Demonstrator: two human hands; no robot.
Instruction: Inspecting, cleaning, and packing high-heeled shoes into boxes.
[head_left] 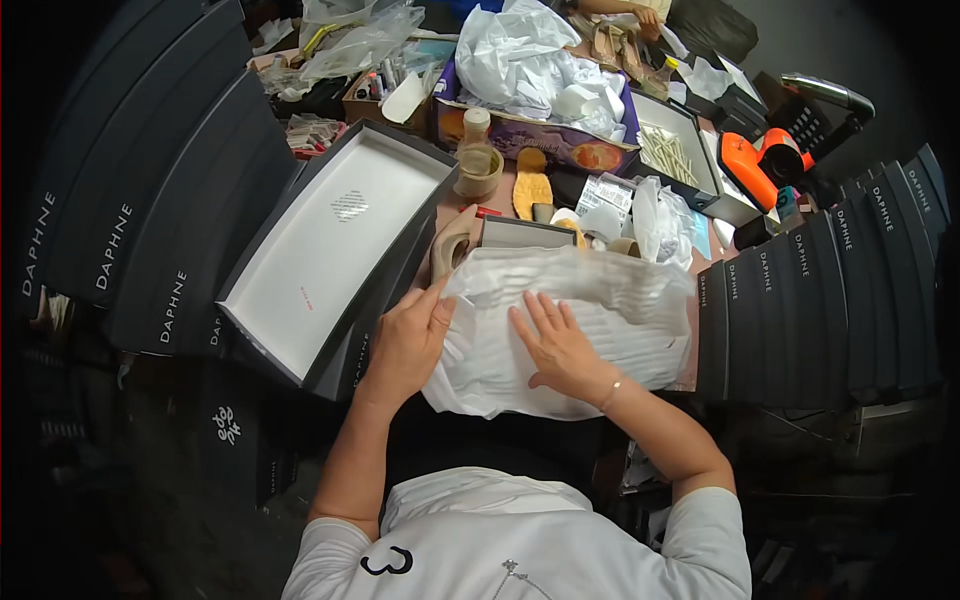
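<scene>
A crinkled sheet of white wrapping paper point(610, 325) lies spread in front of me at the table's near edge. My left hand point(408, 338) grips its left edge between thumb and fingers. Flat on the middle of the sheet rests my right hand point(562, 352), its fingers spread and holding nothing. Just beyond the left hand stands a beige shoe point(452, 246), partly covered by the paper. A black box lid or tray with a white inside point(335, 235) sits tilted on dark boxes to the left.
Dark shoeboxes are stacked at the left point(190, 210) and in a row at the right point(800, 305). Beyond the paper are a bottle point(477, 135), a tan insole point(532, 185) and a purple carton point(530, 142) topped with white paper. Another person's hand point(648, 17) shows at the far side.
</scene>
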